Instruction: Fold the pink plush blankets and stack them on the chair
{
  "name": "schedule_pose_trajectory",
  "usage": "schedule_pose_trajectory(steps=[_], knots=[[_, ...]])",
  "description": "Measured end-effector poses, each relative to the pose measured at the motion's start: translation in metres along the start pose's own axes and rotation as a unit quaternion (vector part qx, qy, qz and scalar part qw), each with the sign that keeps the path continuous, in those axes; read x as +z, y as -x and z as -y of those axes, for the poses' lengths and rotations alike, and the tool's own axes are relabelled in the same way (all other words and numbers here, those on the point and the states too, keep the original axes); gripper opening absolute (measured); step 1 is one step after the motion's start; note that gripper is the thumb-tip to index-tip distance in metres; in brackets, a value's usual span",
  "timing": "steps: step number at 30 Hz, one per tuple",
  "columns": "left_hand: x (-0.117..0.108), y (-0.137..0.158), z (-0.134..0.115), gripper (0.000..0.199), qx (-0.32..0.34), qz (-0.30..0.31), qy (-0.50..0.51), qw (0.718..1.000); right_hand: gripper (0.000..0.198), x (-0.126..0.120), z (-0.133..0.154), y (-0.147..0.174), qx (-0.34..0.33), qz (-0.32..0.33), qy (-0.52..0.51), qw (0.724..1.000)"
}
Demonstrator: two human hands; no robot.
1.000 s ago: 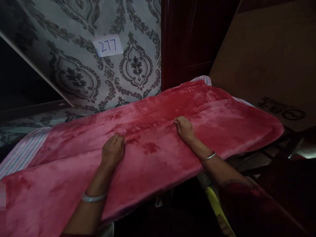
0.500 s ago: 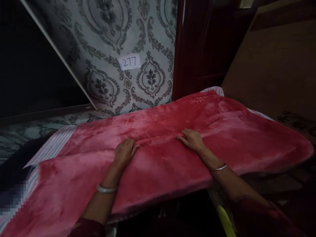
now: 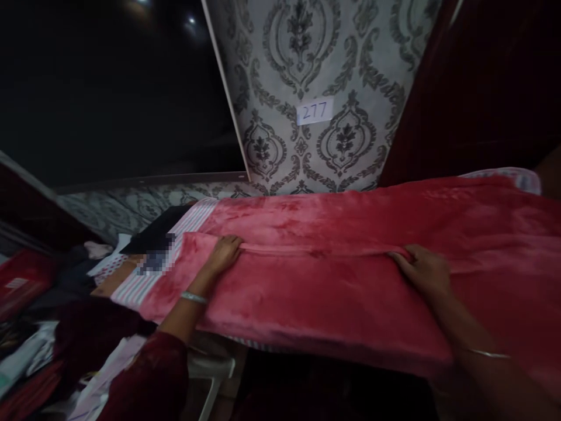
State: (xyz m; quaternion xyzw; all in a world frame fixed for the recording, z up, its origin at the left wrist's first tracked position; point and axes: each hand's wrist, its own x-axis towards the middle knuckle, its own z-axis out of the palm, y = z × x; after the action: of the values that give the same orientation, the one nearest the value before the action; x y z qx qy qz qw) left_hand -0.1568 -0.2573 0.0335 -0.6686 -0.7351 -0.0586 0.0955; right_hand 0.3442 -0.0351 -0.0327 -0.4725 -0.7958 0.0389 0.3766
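The person's left hand (image 3: 225,252) and right hand (image 3: 424,270) were bare. A dark red sleeve (image 3: 146,374) covered the upper left arm, its cloth softly creased and its hem around the elbow, any pattern too dim to make out. A broad, rounded silver-grey bracelet (image 3: 193,297) circled the left wrist; a thin silver bangle (image 3: 489,354), somewhat blurred, circled the right forearm.

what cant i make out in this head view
All in the head view:
Red blanket: right end cut off by the picture's right edge.
Surface beneath: hidden by the blanket.
Dark screen: top cut off by the upper edge.
Red item, far left: white marking blurred.
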Motion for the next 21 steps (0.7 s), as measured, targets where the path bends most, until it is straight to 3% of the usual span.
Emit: schedule_pose_trajectory(steps=[4,8,14,21], knots=[[-0.017,0.022,0.052,0.023,-0.076,0.028,-0.064,0.995,0.066,0.004,-0.006,0.001,0.014,0.004,-0.006,1.0],[-0.034,0.036,0.082,0.027,-0.143,0.031,-0.112,0.983,0.063,0.008,-0.011,0.001,-0.004,0.034,-0.042,0.999],[-0.058,0.047,0.089,0.032,-0.183,0.003,-0.121,0.976,0.056,0.002,-0.007,0.001,-0.036,0.053,-0.076,0.995],[-0.092,0.075,0.082,0.035,-0.188,-0.067,-0.157,0.967,0.047,-0.036,0.007,0.012,-0.008,0.021,-0.077,0.997]])
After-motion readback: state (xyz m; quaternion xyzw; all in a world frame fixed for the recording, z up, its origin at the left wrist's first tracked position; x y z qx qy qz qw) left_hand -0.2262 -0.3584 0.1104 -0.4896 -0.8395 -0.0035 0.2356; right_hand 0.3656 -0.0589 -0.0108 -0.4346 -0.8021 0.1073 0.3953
